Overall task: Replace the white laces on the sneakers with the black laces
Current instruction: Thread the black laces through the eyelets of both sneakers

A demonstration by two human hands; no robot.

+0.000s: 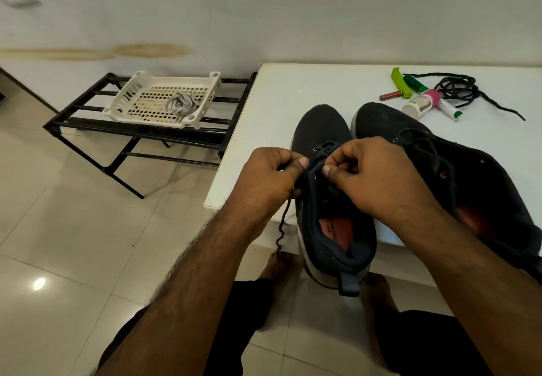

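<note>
Now we steady the left sneaker point(331, 199) at the table point(293, 88) edge. Our left hand point(264, 182) pinches the black lace point(283, 223) taut; our right hand point(378, 176) pinches lace at an eyelet for threading.

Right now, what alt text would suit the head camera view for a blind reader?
Two bare hands, left hand and right hand, thread a black lace through the nearer dark mesh sneaker on a white table. White laces lie in a cream plastic basket.

Head cam, facing fwd and down, close over hands point(322, 179)
</note>
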